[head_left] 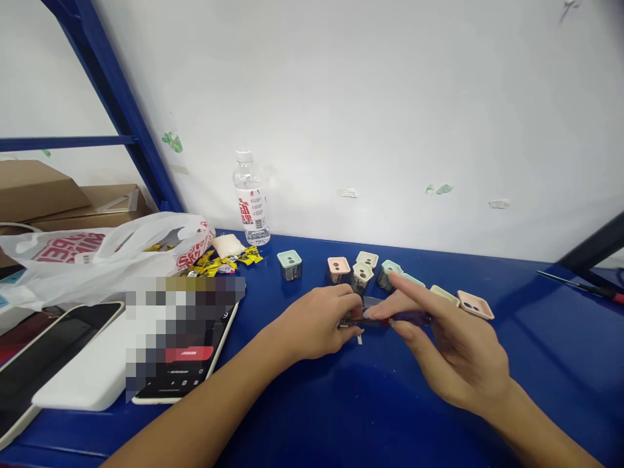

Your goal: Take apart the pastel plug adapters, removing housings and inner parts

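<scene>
My left hand (316, 323) pinches a small dark metal part (351, 318) between thumb and fingers. My right hand (453, 344) holds a slim screwdriver with a blue and red handle (409, 318), its tip at that part. Just beyond the hands stand several small square pastel plastic housings: a mint one (289, 265), a pink one (338, 270), and a cream one (361, 276) with round holes. A loose pink square frame (475, 304) lies beyond my right fingers. A small white strip (359, 339) shows below the metal part.
On the blue bench (550, 364) stand a water bottle (251, 201) and a white plastic bag (107, 250), with yellow wrappers (224, 261) beside it. A phone (180, 370) and a white slab (82, 364) lie left. Another screwdriver (585, 287) lies far right.
</scene>
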`<state>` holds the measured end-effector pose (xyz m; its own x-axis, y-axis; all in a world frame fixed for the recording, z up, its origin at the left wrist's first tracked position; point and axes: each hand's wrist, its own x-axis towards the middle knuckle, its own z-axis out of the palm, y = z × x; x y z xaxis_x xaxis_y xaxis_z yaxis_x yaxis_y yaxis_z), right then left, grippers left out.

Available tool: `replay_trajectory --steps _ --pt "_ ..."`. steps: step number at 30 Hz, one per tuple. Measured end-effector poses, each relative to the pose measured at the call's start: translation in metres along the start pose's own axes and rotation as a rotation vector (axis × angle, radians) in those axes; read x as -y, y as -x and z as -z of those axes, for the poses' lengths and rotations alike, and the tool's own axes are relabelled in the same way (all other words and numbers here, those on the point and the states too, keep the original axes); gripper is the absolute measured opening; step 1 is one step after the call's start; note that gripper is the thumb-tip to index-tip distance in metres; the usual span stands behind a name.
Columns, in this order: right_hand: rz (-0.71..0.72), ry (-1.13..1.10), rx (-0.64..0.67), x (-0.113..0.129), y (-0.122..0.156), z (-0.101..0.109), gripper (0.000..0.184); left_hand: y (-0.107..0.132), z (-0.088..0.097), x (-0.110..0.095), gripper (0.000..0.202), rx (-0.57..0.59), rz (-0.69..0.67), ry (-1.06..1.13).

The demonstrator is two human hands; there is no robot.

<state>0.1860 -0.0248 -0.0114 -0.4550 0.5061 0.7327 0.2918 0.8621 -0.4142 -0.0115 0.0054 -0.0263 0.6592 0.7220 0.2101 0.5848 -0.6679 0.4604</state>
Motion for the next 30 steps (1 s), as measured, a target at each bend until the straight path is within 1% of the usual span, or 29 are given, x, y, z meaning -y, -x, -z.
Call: replay_trajectory --steps 2,4,6,9,13,15,17,19,23,30 --pt "0.059 0.034 -0.047 0.001 -0.001 -0.001 0.058 0.0 -0.001 0.0 0.017 -0.008 -0.022 0.02" --pt "0.093 0.069 -0.057 0.0 -0.002 -0.001 0.057 0.0 -0.003 0.001 0.019 -0.014 -0.04 0.039" --pt "0.106 0.072 -0.011 -0.001 -0.002 -0.001 0.059 -0.001 -0.003 0.002 0.018 -0.017 -0.042 0.043" --pt "0.091 0.019 0.046 -0.003 -0.001 0.001 0.061 -0.001 -0.001 0.001 0.019 -0.027 -0.023 0.036" --pt "0.104 -0.055 -0.033 -0.003 0.002 0.0 0.065 -0.001 0.003 -0.002 0.022 -0.041 -0.01 0.026" --pt "0.133 -0.073 -0.049 -0.003 0.003 -0.001 0.068 -0.001 0.005 -0.004 0.016 -0.057 -0.008 0.012" --pt "0.171 -0.099 -0.038 -0.002 0.003 -0.002 0.07 -0.001 0.006 -0.004 0.009 -0.064 0.003 -0.012" --pt "0.179 -0.115 -0.038 0.0 0.003 -0.001 0.07 0.0 0.006 -0.002 0.007 -0.061 0.015 -0.027" --pt "0.146 -0.067 -0.076 0.0 0.0 0.001 0.065 0.0 0.006 0.0 0.011 -0.058 -0.021 -0.017" --pt "0.152 0.01 -0.079 -0.002 -0.002 -0.001 0.052 0.001 0.008 -0.003 0.01 -0.088 -0.091 -0.003"
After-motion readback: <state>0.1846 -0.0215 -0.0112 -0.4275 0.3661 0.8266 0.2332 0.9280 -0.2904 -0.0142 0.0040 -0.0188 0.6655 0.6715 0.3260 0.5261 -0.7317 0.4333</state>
